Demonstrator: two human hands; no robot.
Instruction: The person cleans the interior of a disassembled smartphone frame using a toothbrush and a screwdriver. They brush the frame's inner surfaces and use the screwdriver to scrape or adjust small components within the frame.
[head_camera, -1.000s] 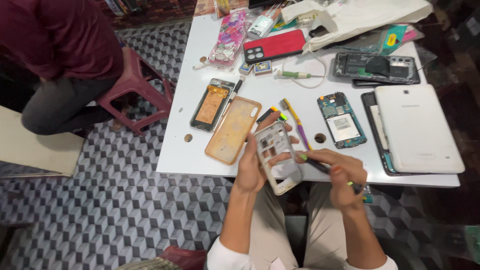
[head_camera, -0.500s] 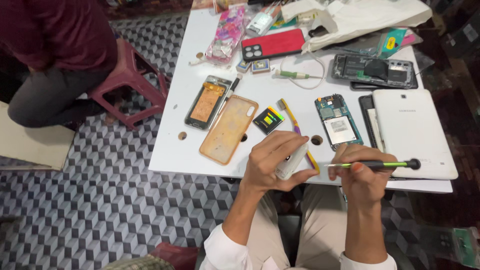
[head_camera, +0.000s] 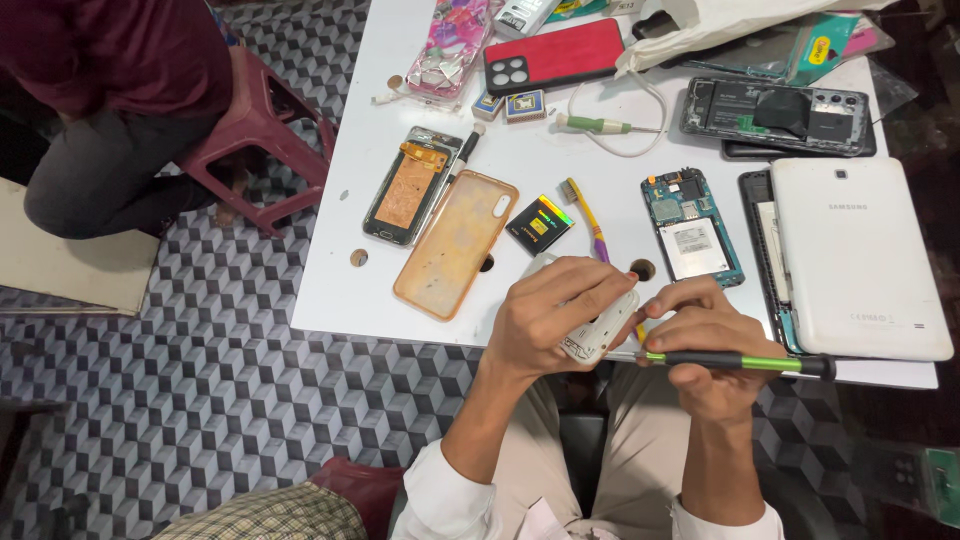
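Note:
My left hand (head_camera: 553, 318) grips a small white phone body (head_camera: 604, 330), turned edge-on, at the near edge of the white table (head_camera: 340, 260). My right hand (head_camera: 705, 345) holds a green-and-black screwdriver (head_camera: 740, 362) lying level, its tip pointing left against the phone's side. A purple and yellow toothbrush (head_camera: 588, 218) lies on the table just beyond my left hand. Both forearms come up from my lap.
On the table lie an orange phone case (head_camera: 455, 243), an opened phone (head_camera: 412, 186), a small battery (head_camera: 540, 224), a bare phone board (head_camera: 692, 228), a white tablet back (head_camera: 853, 256), a red case (head_camera: 553, 56) and another screwdriver (head_camera: 600, 125). A person sits on a red stool (head_camera: 262, 130) at left.
I have tipped the phone from face-up to edge-on and lowered it to the table edge. The screwdriver has swung level, and its tip now meets the phone's side.

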